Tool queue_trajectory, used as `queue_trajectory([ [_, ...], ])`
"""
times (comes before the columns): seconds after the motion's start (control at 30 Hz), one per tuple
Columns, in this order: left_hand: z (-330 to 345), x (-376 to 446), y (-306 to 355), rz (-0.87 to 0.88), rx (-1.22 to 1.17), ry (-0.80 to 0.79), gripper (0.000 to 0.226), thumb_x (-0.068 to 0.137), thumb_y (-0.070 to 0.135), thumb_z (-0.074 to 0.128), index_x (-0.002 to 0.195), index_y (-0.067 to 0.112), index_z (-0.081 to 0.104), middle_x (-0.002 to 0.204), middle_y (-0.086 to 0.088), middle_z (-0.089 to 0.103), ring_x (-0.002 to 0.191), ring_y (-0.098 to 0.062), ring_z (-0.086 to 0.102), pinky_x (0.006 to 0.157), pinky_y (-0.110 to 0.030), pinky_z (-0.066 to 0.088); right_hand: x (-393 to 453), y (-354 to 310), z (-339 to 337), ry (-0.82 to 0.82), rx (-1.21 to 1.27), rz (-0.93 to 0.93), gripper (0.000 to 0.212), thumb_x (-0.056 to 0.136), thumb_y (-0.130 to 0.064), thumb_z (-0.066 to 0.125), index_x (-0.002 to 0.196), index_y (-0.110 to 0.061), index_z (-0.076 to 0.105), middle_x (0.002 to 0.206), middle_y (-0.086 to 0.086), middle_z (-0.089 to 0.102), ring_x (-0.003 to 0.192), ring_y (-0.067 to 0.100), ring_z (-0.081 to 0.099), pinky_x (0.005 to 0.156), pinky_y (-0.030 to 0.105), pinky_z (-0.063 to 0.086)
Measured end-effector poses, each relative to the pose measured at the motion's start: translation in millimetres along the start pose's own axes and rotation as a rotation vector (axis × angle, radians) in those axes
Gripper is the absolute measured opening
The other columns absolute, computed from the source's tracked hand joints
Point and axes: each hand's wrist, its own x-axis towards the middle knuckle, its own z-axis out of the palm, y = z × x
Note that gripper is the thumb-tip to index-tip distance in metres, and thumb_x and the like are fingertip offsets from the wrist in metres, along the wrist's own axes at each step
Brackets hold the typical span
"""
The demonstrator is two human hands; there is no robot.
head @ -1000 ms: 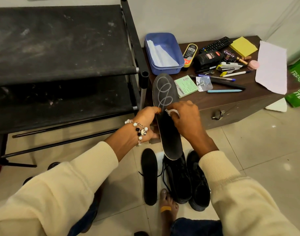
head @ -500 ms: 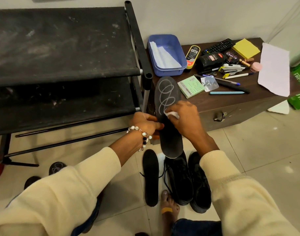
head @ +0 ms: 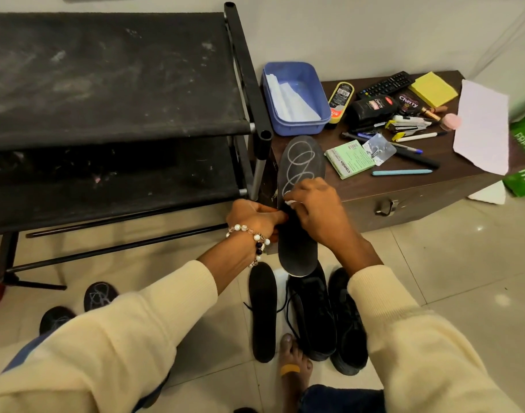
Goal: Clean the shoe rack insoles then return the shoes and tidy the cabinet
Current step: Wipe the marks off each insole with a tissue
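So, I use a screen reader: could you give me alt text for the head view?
A person's left hand holds a black insole with white scribbles while the right hand rubs it with a small white wipe. Below lie black shoes and another insole, between a dusty shoe rack and a cluttered cabinet.

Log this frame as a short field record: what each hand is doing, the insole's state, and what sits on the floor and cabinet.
left hand: left hand grips the edge of the black foam insole with white scribbled loops, holding it upright
right hand: right hand presses a small white wipe against the insole
insole state: loops visible above the wipe
floor: second plain black insole; pair of black lace-up shoes
cabinet: brown wooden cabinet holds blue plastic tub, pens, remote
rack: black fabric shoe rack, dusty
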Motion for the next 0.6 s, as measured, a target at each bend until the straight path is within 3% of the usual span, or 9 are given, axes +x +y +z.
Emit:
queue_trajectory([
  [0.07,0,0,0,-0.011,-0.011,-0.005,0.016,0.069,0.011,0.085,0.077,0.007,0.072,0.073,-0.009,0.073,0.065,-0.020,0.072,0.061,-0.034,0.061,0,5,-1,-0.035,-0.005,-0.057,0.031,0.090,-0.006,0.054,0.117,-0.015,0.066,0.119,0.008,0.059,0.108,0.027,0.047,0.085,0.025,0.033],
  [0.23,1,1,1,-0.010,-0.034,0.005,0.015,0.068,0.009,0.085,0.073,0.007,0.071,0.073,-0.010,0.072,0.067,-0.023,0.073,0.061,-0.036,0.062,1,14,4,0.054,-0.029,0.136,0.032,0.089,-0.002,0.055,0.117,-0.014,0.067,0.120,0.011,0.055,0.108,0.030,0.045,0.076,0.023,0.030],
  [0.37,2,-1,0,-0.013,-0.067,-0.002,0.017,0.067,0.007,0.084,0.074,0.004,0.069,0.071,-0.011,0.072,0.062,-0.023,0.072,0.057,-0.034,0.061,5,-1,7,0.031,-0.014,-0.001,0.029,0.087,-0.003,0.056,0.112,-0.009,0.068,0.117,0.011,0.058,0.108,0.027,0.045,0.079,0.022,0.031],
  [0.5,4,-1,0,-0.007,-0.058,0.007,0.018,0.066,0.010,0.086,0.073,0.005,0.070,0.071,-0.011,0.072,0.061,-0.023,0.072,0.058,-0.035,0.061,3,4,-4,-0.078,-0.019,-0.133,0.032,0.089,-0.004,0.056,0.117,-0.016,0.066,0.120,0.005,0.060,0.109,0.025,0.047,0.084,0.024,0.033],
  [0.6,4,-1,0,0.001,-0.034,0.023,0.015,0.068,0.010,0.084,0.074,0.006,0.071,0.072,-0.008,0.072,0.064,-0.020,0.072,0.057,-0.032,0.061,2,16,-8,-0.062,-0.082,0.030,0.036,0.091,-0.005,0.053,0.123,-0.018,0.062,0.127,0.006,0.055,0.115,0.026,0.043,0.088,0.027,0.035],
])
